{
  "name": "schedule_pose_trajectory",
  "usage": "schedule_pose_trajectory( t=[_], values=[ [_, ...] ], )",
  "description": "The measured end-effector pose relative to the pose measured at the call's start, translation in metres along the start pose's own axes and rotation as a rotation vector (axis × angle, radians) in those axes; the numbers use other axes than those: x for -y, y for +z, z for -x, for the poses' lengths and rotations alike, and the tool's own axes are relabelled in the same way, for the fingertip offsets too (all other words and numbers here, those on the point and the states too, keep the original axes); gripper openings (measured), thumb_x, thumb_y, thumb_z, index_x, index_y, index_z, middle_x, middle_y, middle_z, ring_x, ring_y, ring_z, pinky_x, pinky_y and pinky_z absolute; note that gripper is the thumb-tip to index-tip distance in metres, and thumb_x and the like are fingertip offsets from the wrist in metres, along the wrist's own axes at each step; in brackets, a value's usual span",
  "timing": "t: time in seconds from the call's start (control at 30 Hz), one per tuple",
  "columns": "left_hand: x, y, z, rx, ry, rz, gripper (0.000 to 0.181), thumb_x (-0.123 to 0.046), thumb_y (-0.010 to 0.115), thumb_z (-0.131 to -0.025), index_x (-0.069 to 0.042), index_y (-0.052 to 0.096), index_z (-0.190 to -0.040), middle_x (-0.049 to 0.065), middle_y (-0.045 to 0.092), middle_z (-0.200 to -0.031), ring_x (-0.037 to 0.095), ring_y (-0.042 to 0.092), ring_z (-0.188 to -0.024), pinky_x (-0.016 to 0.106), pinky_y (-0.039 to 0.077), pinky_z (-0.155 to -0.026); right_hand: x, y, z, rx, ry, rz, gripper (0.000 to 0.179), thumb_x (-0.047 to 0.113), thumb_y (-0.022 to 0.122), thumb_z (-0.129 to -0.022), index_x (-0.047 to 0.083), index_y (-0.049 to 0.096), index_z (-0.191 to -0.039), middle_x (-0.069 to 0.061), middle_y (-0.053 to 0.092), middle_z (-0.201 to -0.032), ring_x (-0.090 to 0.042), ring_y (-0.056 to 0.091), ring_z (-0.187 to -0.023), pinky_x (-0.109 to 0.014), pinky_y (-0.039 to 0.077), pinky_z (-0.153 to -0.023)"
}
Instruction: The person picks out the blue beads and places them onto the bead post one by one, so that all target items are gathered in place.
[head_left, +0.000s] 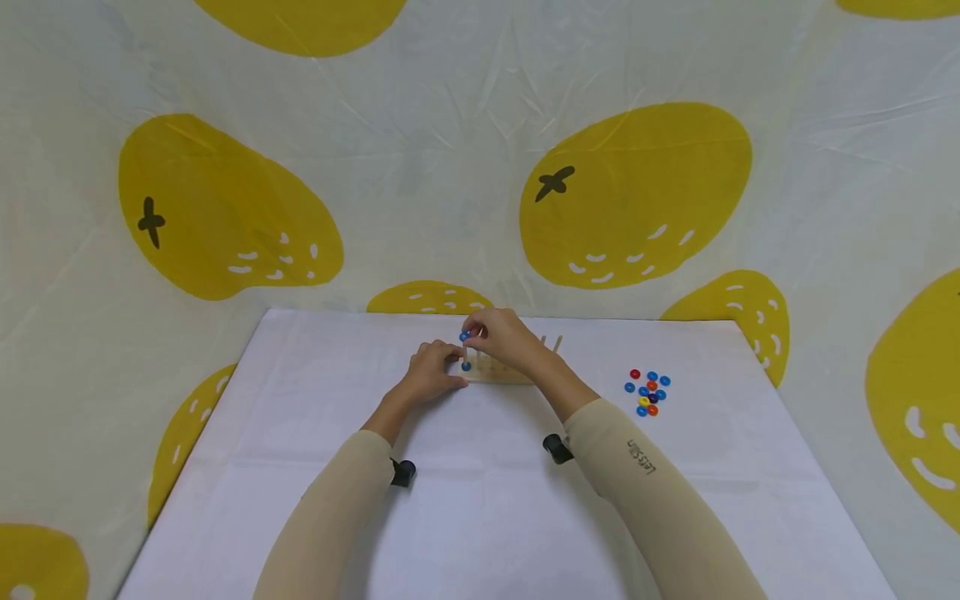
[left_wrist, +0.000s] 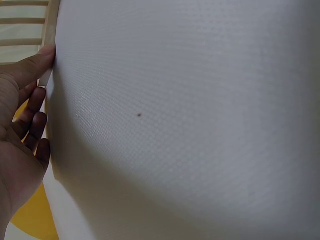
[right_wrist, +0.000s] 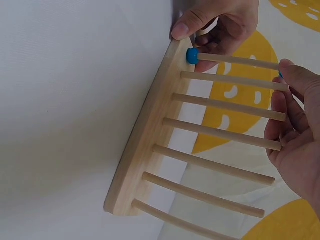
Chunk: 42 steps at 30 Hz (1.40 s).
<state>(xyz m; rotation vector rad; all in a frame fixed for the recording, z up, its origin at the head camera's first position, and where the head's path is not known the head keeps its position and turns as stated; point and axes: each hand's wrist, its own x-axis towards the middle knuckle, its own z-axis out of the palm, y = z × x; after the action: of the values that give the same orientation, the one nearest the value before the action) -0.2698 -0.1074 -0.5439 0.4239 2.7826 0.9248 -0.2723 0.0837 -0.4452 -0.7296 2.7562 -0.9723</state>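
Note:
A wooden peg stand (head_left: 498,377) with a row of upright pegs is near the table's far edge. My left hand (head_left: 431,371) holds its left end, the thumb (left_wrist: 45,54) on the front side and the other fingers behind. One blue ring (right_wrist: 192,56) sits at the bottom of the leftmost peg (right_wrist: 240,61). At that peg's top, my right hand (head_left: 506,337) pinches another blue ring (head_left: 464,337) between thumb and fingers. In the right wrist view the right fingers (right_wrist: 300,80) cover most of this ring. The other pegs in that view carry no rings.
Loose rings, several blue ones with red, orange, yellow and dark ones (head_left: 652,386), lie in a cluster on the white table (head_left: 480,517) to the right of the stand. A cloth backdrop (head_left: 450,167) with yellow fruit shapes rises behind the table.

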Motion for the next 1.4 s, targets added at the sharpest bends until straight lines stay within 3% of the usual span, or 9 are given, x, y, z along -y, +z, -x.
schedule_pose_trajectory(
  t=[0.63,0.87,1.2,1.4],
  values=[
    [0.000,0.000,0.001,0.009,-0.010,-0.002,0.055,-0.030,0.088,-0.084,-0.011,0.069,-0.132,0.007,0.065,-0.125,0.028,0.051,-0.120,0.052,0.037,-0.108,0.001,-0.002,0.004,-0.010,-0.009,0.030,0.025,0.020,0.074,-0.097,0.006,0.073,-0.118,-0.005,0.073,-0.102,-0.020,0.065,-0.096,-0.033,0.057,-0.089],
    [-0.001,0.000,0.002,0.004,-0.018,-0.006,0.054,-0.030,0.088,-0.084,-0.011,0.069,-0.131,0.006,0.065,-0.125,0.028,0.051,-0.119,0.051,0.037,-0.109,0.001,-0.007,0.011,-0.024,-0.016,0.027,0.028,0.019,0.074,-0.097,0.005,0.071,-0.121,-0.008,0.072,-0.113,-0.026,0.065,-0.105,-0.036,0.056,-0.093],
    [-0.004,0.000,0.001,0.000,-0.018,-0.019,0.055,-0.030,0.088,-0.084,-0.012,0.069,-0.132,0.006,0.065,-0.124,0.027,0.051,-0.119,0.051,0.037,-0.110,-0.002,-0.020,0.027,-0.102,-0.095,0.046,0.026,0.014,0.076,-0.095,0.005,0.071,-0.119,-0.009,0.070,-0.114,-0.025,0.065,-0.102,-0.040,0.057,-0.093],
    [-0.003,0.001,0.000,0.002,-0.040,-0.025,0.055,-0.030,0.088,-0.084,-0.014,0.068,-0.133,0.005,0.064,-0.126,0.027,0.050,-0.120,0.050,0.037,-0.111,-0.010,-0.021,0.049,-0.162,-0.125,0.061,0.027,0.013,0.076,-0.094,0.005,0.070,-0.119,-0.010,0.069,-0.111,-0.025,0.066,-0.098,-0.042,0.058,-0.090]
  ],
)
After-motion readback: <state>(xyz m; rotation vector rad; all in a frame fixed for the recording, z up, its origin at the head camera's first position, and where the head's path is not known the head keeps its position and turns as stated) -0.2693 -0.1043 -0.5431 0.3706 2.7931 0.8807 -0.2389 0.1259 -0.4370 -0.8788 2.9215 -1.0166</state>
